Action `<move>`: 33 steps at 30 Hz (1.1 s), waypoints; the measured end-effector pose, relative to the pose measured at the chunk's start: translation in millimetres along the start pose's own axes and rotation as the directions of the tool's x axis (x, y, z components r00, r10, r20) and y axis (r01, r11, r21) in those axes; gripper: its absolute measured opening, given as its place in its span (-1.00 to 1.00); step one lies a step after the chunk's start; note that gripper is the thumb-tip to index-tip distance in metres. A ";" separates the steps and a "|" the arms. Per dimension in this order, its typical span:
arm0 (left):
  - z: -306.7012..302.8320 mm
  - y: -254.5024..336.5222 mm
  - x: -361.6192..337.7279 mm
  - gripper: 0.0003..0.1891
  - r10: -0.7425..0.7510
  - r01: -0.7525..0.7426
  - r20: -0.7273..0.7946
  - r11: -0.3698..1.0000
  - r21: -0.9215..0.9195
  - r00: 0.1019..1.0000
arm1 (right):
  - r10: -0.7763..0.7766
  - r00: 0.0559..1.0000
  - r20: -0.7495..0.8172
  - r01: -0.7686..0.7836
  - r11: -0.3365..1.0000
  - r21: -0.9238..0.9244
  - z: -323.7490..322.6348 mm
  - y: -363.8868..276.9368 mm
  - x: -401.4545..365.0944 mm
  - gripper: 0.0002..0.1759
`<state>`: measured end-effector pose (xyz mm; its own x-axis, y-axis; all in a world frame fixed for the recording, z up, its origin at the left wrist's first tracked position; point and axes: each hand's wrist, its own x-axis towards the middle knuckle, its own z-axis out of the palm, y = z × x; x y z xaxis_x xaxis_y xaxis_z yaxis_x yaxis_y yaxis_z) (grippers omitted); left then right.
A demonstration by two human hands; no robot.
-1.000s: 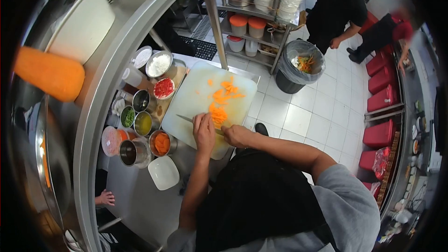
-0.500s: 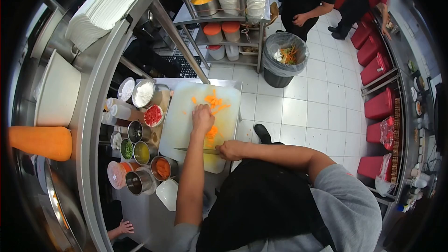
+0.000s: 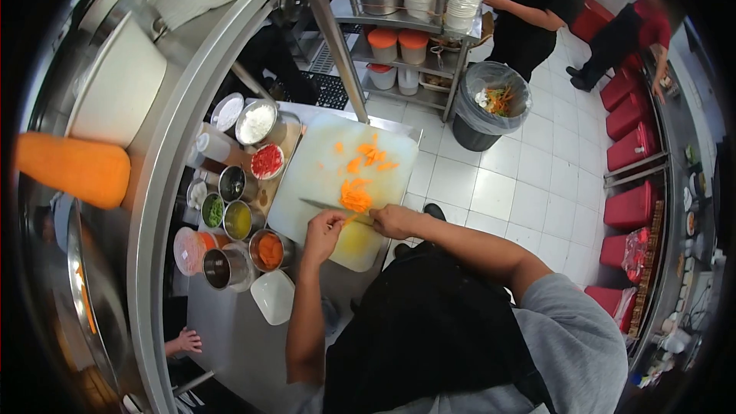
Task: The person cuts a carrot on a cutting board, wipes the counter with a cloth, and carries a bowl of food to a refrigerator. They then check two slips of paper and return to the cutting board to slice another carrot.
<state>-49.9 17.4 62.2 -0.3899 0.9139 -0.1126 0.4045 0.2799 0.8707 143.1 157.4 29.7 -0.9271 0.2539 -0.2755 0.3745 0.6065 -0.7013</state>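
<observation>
My right hand (image 3: pixel 393 221) is closed round the handle of a knife (image 3: pixel 320 205), whose blade points left across the cutting board (image 3: pixel 307 169). Just left of that handle, my left hand (image 3: pixel 325 234) pinches a thin orange carrot strip (image 3: pixel 350 219) near the blade. A heap of carrot pieces (image 3: pixel 355 195) lies right by the knife's far side. More loose carrot pieces (image 3: pixel 371 156) are scattered toward the board's far end. Left of my left hand stands a metal container of orange slices (image 3: pixel 270 250), with a white square dish (image 3: pixel 273 297) in front of it.
Along the board's left stand a bowl of white powder (image 3: pixel 257 122), a tub of chopped red food (image 3: pixel 267 161) and chopped greens (image 3: pixel 213 212). A metal shelf edge (image 3: pixel 156 176) curves up on my left. Beyond the board is a lined bin (image 3: pixel 492 100); other people stand nearby.
My left hand has come back from the loose pieces to beside the knife and now pinches a strip. The carrot pieces near the blade form a tighter heap. The view has shifted.
</observation>
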 end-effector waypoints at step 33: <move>53.7 -31.9 -25.3 -0.90 0.430 -0.203 -0.360 0.828 0.523 0.828 | -0.001 0.989 -0.149 -0.031 0.977 -0.213 3.4 -36.6 -9.4 -0.69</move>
<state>-8.5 1.1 11.5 -0.4466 0.7713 0.4534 0.8464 0.1999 0.4937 138.2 130.3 55.8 -0.9157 0.3623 -0.1739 0.3966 0.7448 -0.5366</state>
